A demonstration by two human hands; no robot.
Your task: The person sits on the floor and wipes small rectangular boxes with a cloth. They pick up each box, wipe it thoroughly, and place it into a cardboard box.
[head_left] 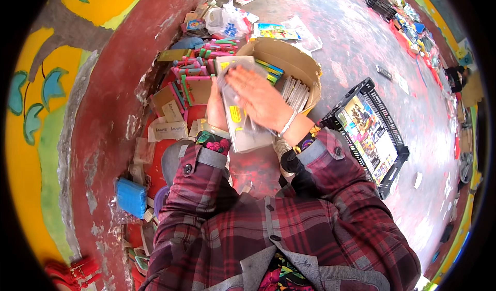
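A flat pale box (249, 140) with a yellow label and what looks like a clear plastic wrapping is held up in front of me. My left hand (216, 106) grips its left edge, with the thumb up along the side. Flat across its upper face lies my right hand (262, 97), fingers stretched out and slightly blurred. Just beyond is an open cardboard box (309, 63), holding a row of clear packs (296, 94) and some blue and yellow packs (270, 70).
Pink and green stationery items (194, 69) and small cartons (170, 129) lie piled on the left. A blue packet (130, 197) sits nearer me. On the right stands a black crate (395, 159) with colourful printed sheets. Beyond are a white plastic bag (226, 21) and scattered goods.
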